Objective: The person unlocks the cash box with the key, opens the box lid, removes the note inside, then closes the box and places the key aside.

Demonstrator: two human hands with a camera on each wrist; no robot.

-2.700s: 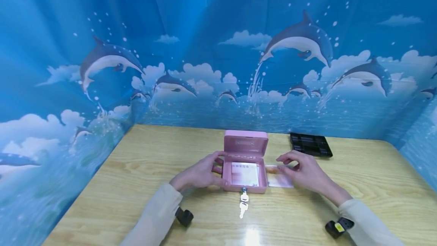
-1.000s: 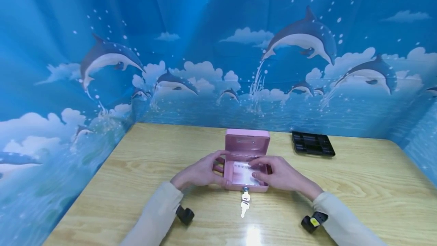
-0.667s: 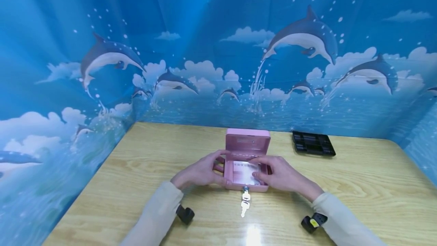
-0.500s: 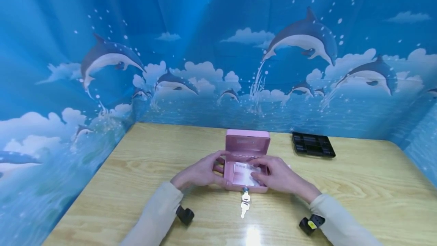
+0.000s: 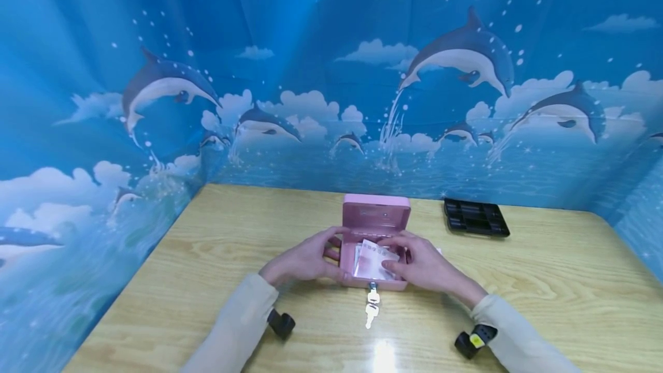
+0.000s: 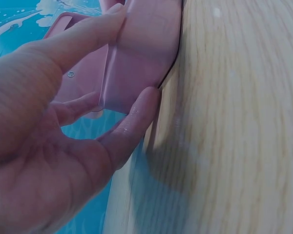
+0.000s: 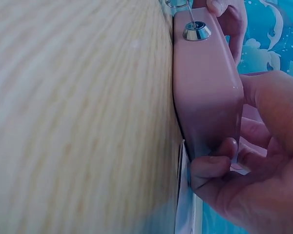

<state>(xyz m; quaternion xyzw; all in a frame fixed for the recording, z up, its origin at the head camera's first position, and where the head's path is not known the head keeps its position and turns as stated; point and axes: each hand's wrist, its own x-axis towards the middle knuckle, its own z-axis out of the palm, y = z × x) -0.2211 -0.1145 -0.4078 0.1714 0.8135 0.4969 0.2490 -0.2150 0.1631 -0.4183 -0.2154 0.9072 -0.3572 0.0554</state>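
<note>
An open pink cash box (image 5: 346, 263), its lid (image 5: 375, 214) raised, stands on the table. Its left side is held by my left hand (image 5: 308, 257), thumb near the front corner and fingers farther back; the left wrist view shows fingertips on the box wall. My right hand (image 5: 422, 261) reaches over the right wall and pinches a pale pink printed paper slip (image 5: 374, 261) tilted inside the box. Another slip's edge shows beneath it at the left. Keys (image 5: 372, 307) hang from the front lock (image 7: 196, 31). In the right wrist view, the right hand's lower fingers touch the box's outer side.
A black compartment tray (image 5: 475, 217) lies at the back right of the wooden table (image 5: 248, 229). Beside the box's right wall, flat paper (image 7: 184, 195) lies partly under the right hand. A dolphin-printed curtain (image 5: 311, 73) borders the table.
My right hand has moved left, from the slip beside the box to inside the box. The upper slip there has since turned and tilted up. My left hand stays on the box.
</note>
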